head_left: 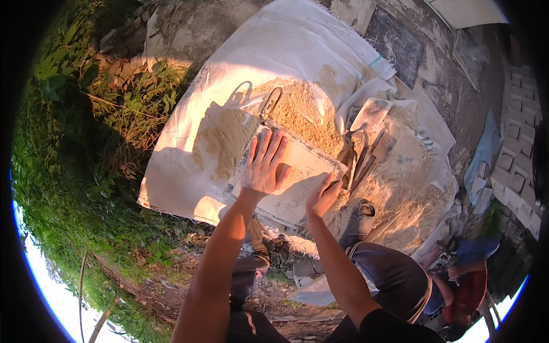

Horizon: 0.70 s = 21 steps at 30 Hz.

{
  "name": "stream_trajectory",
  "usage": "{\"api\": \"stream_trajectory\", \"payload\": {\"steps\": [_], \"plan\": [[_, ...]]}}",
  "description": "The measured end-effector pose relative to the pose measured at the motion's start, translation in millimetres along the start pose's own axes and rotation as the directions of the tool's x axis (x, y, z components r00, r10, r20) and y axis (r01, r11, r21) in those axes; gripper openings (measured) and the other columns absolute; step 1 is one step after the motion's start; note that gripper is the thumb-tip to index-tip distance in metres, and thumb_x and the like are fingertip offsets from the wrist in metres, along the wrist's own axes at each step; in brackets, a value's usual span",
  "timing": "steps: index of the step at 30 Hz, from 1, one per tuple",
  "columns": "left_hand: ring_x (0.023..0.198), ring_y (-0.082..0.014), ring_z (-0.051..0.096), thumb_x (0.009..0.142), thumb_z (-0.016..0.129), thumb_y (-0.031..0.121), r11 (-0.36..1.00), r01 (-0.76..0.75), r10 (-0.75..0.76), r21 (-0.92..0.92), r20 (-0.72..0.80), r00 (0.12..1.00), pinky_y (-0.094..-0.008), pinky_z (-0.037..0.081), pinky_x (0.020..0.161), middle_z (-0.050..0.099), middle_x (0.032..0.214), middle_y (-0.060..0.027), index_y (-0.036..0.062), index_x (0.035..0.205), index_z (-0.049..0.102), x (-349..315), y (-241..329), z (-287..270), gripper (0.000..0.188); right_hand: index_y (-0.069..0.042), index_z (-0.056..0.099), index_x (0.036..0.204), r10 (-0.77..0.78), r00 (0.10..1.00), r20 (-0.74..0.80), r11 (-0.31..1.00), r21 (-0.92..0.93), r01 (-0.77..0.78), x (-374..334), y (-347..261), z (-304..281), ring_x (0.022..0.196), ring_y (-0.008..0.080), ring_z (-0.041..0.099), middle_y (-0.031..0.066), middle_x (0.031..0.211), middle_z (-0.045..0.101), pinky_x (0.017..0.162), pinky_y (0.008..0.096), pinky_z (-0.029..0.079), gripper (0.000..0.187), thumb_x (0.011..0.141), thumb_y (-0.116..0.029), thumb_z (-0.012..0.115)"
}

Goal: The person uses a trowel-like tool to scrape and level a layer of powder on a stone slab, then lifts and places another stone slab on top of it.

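Note:
A flat square mould (pixel 297 208) with a pale, smooth, sandy face lies between my hands. Its rim is dusted with grit, and a wire loop handle (pixel 274 102) rises at its far corner. My left hand (pixel 265 166) lies flat near the far left part of the face, fingers stretched out and slightly apart. At the right edge rests my right hand (pixel 323 198), its fingers extended over the rim and thumb raised, gripping nothing visible. Beyond the mould sits a heap of sand (pixel 300 106). Trowel-like tools (pixel 366 151), dusty and partly overlapping, lie just to the right.
A white woven sheet (pixel 257 51) spreads under the work, with more loose sand (pixel 406 200) on its right. Green plants (pixel 63 137) border the left. Stacked pale blocks (pixel 517 154) stand far right. Another person (pixel 472 280) in a red top is at lower right.

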<state>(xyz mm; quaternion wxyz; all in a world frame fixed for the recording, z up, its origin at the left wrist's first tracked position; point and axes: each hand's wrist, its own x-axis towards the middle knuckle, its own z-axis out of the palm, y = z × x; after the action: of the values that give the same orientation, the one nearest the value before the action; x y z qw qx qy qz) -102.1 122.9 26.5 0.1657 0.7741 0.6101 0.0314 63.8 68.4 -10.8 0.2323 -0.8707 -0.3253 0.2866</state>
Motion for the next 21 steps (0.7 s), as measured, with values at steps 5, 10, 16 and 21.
{"api": "stream_trajectory", "payload": {"steps": [5,10,16,21], "plan": [[0.141,-0.0311,0.009,0.089,0.044,0.043,0.999,-0.050,0.051,-0.016,0.091,0.995,-0.0487,0.003,0.113,0.016,0.152,-0.0115,0.0042,0.144,0.023,4.7,1.3,1.2,0.071,0.000,0.039,0.088,-0.077,0.994,-0.074,0.995,0.054,0.081,3.6,-17.5,-2.3,0.054,0.0408,0.050,0.0202,0.059,0.051,0.052,0.0479,0.037,0.035,0.096,-0.034,0.043],[0.142,-0.0307,0.008,0.090,0.042,0.041,0.995,-0.052,0.050,0.088,0.026,0.998,-0.0489,0.002,0.113,0.015,0.152,-0.0130,0.0020,0.144,0.021,5.5,9.5,4.1,0.070,-0.002,0.041,0.091,0.036,0.998,-0.045,0.997,0.074,-0.032,5.5,-14.8,-6.0,0.058,0.0420,0.054,0.0184,0.062,0.054,0.053,0.0491,0.040,0.031,0.095,-0.033,0.045],[0.142,-0.0299,0.008,0.092,0.040,0.041,0.981,-0.138,0.148,0.134,-0.073,0.986,-0.0471,0.002,0.113,0.013,0.153,-0.0121,0.0033,0.145,0.019,3.3,10.7,13.3,0.069,-0.005,0.041,0.092,0.050,0.998,-0.046,0.997,0.063,-0.047,5.2,-14.8,-9.1,0.064,0.0442,0.058,0.0221,0.068,0.060,0.059,0.0520,0.044,0.035,0.094,-0.039,0.045],[0.142,-0.0293,0.007,0.094,0.036,0.041,0.965,-0.173,0.205,0.195,-0.157,0.966,-0.0472,0.003,0.112,0.011,0.154,-0.0108,0.0045,0.146,0.017,-1.2,8.7,22.0,0.066,-0.003,0.046,0.092,0.127,0.992,0.021,0.980,0.153,-0.129,-6.4,-4.2,-19.5,0.065,0.0429,0.059,0.0223,0.071,0.062,0.061,0.0495,0.046,0.041,0.092,-0.044,0.047]]}}
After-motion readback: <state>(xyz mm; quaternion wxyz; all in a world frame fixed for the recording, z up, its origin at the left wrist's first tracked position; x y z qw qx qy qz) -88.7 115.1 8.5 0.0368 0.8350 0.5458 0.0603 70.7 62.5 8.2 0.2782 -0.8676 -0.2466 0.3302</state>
